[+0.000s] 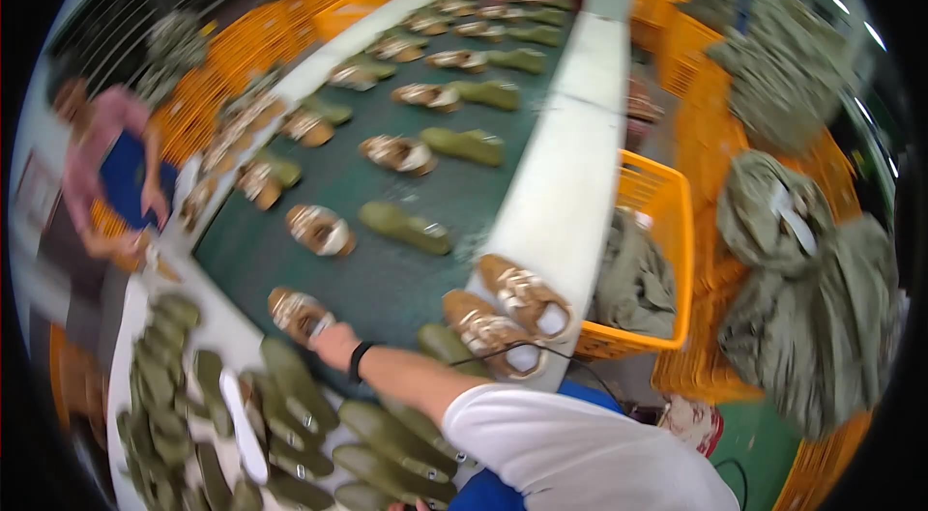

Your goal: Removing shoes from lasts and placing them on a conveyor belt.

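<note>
My right hand (335, 345), with a black band at the wrist, reaches from the lower right and is closed on the heel end of a brown shoe (292, 310) with pale shiny laces. This shoe rests at the near end of a dark green conveyor belt (253, 264). At the lower edge a small bit of what looks like my left hand (412, 506) shows; its fingers are hidden. Between the arm and the belt's near edge lie olive-green sole-shaped pieces (298, 380). Two more brown shoes (498, 332) stand on the white right-hand ledge, a thin dark cable crossing near them.
Rows of brown shoes (398, 153) and olive pieces (464, 146) run up the belt. A white sole-shaped piece (242, 426) lies among olive ones at lower left. An orange crate (684, 250) with grey-green cloth stands right. At left, a person (114, 168) handles a shoe.
</note>
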`<state>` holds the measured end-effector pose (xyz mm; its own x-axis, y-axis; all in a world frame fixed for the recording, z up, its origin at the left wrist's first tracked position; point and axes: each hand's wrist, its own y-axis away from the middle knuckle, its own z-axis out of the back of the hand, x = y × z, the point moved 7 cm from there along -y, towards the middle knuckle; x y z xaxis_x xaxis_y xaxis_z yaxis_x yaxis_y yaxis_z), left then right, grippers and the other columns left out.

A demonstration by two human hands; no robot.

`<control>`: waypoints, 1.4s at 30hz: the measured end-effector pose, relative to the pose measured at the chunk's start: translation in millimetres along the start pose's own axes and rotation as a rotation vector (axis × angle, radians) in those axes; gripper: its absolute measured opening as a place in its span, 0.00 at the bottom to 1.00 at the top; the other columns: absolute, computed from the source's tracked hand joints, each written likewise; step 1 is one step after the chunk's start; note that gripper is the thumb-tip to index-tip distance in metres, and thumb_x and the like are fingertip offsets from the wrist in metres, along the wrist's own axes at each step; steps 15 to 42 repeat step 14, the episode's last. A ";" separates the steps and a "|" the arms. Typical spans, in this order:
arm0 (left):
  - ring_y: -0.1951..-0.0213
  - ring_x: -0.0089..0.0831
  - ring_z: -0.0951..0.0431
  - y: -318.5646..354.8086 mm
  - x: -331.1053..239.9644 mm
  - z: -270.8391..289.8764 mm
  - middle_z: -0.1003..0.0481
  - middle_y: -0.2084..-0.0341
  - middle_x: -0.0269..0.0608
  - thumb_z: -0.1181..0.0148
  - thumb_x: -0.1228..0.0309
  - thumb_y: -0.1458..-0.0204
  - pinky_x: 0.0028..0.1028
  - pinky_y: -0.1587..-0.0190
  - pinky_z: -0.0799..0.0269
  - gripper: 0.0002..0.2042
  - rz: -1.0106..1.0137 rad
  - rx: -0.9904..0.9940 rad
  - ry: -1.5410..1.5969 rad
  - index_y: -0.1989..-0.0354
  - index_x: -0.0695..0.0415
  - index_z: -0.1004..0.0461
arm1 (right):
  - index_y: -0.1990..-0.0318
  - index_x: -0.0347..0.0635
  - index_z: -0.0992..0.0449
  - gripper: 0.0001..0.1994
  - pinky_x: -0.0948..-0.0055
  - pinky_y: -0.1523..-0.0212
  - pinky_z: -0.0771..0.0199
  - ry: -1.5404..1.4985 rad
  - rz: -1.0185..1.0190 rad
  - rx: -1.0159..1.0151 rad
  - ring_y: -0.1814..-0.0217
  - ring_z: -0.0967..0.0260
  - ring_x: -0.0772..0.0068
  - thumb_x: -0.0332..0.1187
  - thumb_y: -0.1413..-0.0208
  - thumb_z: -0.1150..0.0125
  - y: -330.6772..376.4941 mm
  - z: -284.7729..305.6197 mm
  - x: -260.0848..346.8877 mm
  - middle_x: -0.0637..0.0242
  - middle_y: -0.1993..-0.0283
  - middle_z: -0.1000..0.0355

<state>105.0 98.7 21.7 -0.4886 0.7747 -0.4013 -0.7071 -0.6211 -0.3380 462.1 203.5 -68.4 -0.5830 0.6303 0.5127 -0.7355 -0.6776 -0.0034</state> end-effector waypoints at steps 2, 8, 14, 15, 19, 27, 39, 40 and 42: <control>0.51 0.51 0.32 17.3 33.7 -9.7 0.27 0.60 0.51 0.32 0.58 0.61 0.49 0.46 0.40 0.23 0.050 0.036 0.020 0.59 0.59 0.28 | 0.67 0.48 0.23 0.12 0.58 0.63 0.26 0.013 0.126 0.034 0.62 0.26 0.59 0.34 0.47 0.56 8.0 17.3 29.3 0.61 0.65 0.25; 0.50 0.55 0.37 13.8 23.8 -9.7 0.29 0.65 0.46 0.30 0.66 0.70 0.48 0.46 0.41 0.19 0.181 -0.022 0.136 0.68 0.60 0.28 | 0.56 0.45 0.29 0.12 0.58 0.60 0.27 0.120 0.063 0.188 0.58 0.28 0.53 0.31 0.45 0.58 -26.1 8.3 -14.2 0.54 0.62 0.26; 0.50 0.54 0.37 24.3 25.7 -3.6 0.30 0.64 0.45 0.29 0.65 0.70 0.48 0.46 0.41 0.19 0.256 -0.031 0.135 0.68 0.59 0.28 | 0.53 0.45 0.30 0.13 0.60 0.54 0.29 0.150 0.122 0.334 0.54 0.29 0.53 0.31 0.47 0.51 -29.2 6.6 8.0 0.51 0.57 0.28; 0.50 0.54 0.37 24.3 25.7 -3.6 0.30 0.64 0.45 0.29 0.65 0.70 0.48 0.46 0.41 0.19 0.256 -0.031 0.135 0.68 0.59 0.28 | 0.53 0.45 0.30 0.13 0.60 0.54 0.29 0.150 0.122 0.334 0.54 0.29 0.53 0.31 0.47 0.51 -29.2 6.6 8.0 0.51 0.57 0.28; 0.50 0.54 0.37 24.3 25.7 -3.6 0.30 0.64 0.45 0.29 0.65 0.70 0.48 0.46 0.41 0.19 0.256 -0.031 0.135 0.68 0.59 0.28 | 0.53 0.45 0.30 0.13 0.60 0.54 0.29 0.150 0.122 0.334 0.54 0.29 0.53 0.31 0.47 0.51 -29.2 6.6 8.0 0.51 0.57 0.28; 0.50 0.54 0.37 24.3 25.7 -3.6 0.30 0.64 0.45 0.29 0.65 0.70 0.48 0.46 0.41 0.19 0.256 -0.031 0.135 0.68 0.59 0.28 | 0.53 0.45 0.30 0.13 0.60 0.54 0.29 0.150 0.122 0.334 0.54 0.29 0.53 0.31 0.47 0.51 -29.2 6.6 8.0 0.51 0.57 0.28; 0.50 0.54 0.37 24.3 25.7 -3.6 0.30 0.64 0.45 0.29 0.65 0.70 0.48 0.46 0.41 0.19 0.256 -0.031 0.135 0.68 0.59 0.28 | 0.53 0.45 0.30 0.13 0.60 0.54 0.29 0.150 0.122 0.334 0.54 0.29 0.53 0.31 0.47 0.51 -29.2 6.6 8.0 0.51 0.57 0.28; 0.50 0.54 0.37 24.3 25.7 -3.6 0.30 0.64 0.45 0.29 0.65 0.70 0.48 0.46 0.41 0.19 0.256 -0.031 0.135 0.68 0.59 0.28 | 0.53 0.45 0.30 0.13 0.60 0.54 0.29 0.150 0.122 0.334 0.54 0.29 0.53 0.31 0.47 0.51 -29.2 6.6 8.0 0.51 0.57 0.28; 0.50 0.54 0.37 24.3 25.7 -3.6 0.30 0.64 0.45 0.29 0.65 0.70 0.48 0.46 0.41 0.19 0.256 -0.031 0.135 0.68 0.59 0.28 | 0.53 0.45 0.30 0.13 0.60 0.54 0.29 0.150 0.122 0.334 0.54 0.29 0.53 0.31 0.47 0.51 -29.2 6.6 8.0 0.51 0.57 0.28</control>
